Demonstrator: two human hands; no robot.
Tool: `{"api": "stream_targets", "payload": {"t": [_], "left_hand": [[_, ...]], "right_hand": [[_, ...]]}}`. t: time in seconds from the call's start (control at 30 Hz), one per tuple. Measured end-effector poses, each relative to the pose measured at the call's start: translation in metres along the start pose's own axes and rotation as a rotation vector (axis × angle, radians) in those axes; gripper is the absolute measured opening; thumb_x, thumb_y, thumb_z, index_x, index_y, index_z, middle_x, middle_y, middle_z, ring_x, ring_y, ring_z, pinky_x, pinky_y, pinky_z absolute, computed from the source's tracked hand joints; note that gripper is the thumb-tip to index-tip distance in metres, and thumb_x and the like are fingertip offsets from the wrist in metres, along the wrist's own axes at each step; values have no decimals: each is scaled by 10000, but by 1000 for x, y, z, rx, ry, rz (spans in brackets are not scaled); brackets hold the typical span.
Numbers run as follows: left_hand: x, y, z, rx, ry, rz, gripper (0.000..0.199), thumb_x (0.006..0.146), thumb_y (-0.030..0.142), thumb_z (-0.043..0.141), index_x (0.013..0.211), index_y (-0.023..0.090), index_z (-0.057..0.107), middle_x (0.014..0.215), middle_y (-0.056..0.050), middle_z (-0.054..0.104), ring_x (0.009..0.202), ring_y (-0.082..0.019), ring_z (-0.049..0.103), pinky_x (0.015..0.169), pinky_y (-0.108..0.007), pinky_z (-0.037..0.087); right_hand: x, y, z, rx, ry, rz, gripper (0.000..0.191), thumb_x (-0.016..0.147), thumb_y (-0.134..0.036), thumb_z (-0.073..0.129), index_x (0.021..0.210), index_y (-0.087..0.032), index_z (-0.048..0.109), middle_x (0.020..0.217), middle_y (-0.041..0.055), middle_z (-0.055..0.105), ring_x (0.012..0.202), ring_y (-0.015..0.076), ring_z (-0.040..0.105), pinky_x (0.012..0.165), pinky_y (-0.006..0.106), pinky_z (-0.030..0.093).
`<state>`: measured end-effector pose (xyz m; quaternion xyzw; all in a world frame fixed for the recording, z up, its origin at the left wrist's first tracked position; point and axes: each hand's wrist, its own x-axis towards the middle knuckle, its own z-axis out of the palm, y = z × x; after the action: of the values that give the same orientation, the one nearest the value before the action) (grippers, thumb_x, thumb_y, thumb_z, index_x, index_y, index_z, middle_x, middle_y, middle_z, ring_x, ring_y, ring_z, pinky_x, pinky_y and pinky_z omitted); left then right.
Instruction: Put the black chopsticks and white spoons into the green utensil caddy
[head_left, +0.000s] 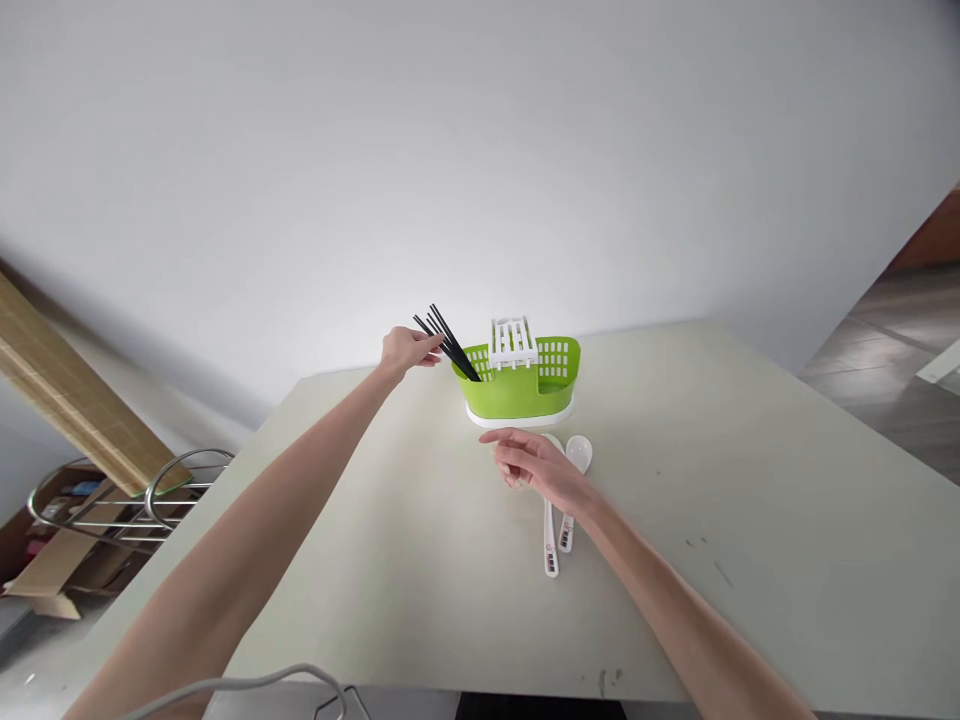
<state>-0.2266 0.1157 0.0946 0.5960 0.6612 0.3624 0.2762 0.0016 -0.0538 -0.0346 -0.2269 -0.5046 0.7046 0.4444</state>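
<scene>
Several black chopsticks [459,356] lean to the left inside the left compartment of a green basket [514,395] with a white base. My left hand [411,350] is at their upper part, fingers closed round them. A white slatted rack [513,342] sits on the basket's middle. In front of the basket my right hand [536,462] hovers with its fingers loosely spread and nothing in them. Below it lie two white spoons, one [579,453] with its bowl in sight, the other [550,550] partly hidden by that hand.
The pale table [420,580] backs onto a grey wall. A metal rack [135,515], a cardboard box [56,570] and a long tan board [82,390] are beyond its left edge. A grey cable [247,683] crosses the front left.
</scene>
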Motion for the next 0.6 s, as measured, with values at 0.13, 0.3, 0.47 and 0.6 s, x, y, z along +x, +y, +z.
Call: {"api": "stream_targets", "payload": {"t": [0.13, 0.3, 0.47, 0.6], "left_hand": [[-5, -4, 10, 173, -46, 106, 383, 769, 485, 859, 726, 122, 744, 816, -112, 798, 636, -192, 754, 631, -289, 634], [-24, -19, 4, 180, -53, 167, 489, 848, 615, 737, 967, 141, 720, 860, -85, 797, 634, -181, 746, 577, -270, 595], [-64, -71, -3, 126, -9, 193, 544, 922, 692, 563, 931, 160, 678, 789, -51, 753, 547, -152, 687, 585, -275, 561], [-114, -121, 8, 45, -82, 125, 537, 922, 690, 535, 876, 175, 676, 699, -11, 682, 504, -137, 612, 578, -277, 505]], "right_hand": [[1, -2, 0, -8, 14, -1, 362, 903, -454, 762, 1169, -210, 736, 765, -40, 525, 636, 106, 479, 631, 293, 392], [-20, -20, -22, -152, 163, -40, 398, 916, -515, 724, 1162, -201, 724, 765, -34, 545, 649, 116, 498, 627, 284, 403], [-57, -48, -65, -682, 474, 17, 391, 939, -563, 622, 1075, -208, 715, 733, -21, 601, 641, 144, 529, 638, 294, 428], [-71, -56, -73, -1145, 589, 77, 278, 930, -455, 591, 1036, -226, 709, 966, 34, 719, 713, 158, 625, 691, 300, 468]]}}
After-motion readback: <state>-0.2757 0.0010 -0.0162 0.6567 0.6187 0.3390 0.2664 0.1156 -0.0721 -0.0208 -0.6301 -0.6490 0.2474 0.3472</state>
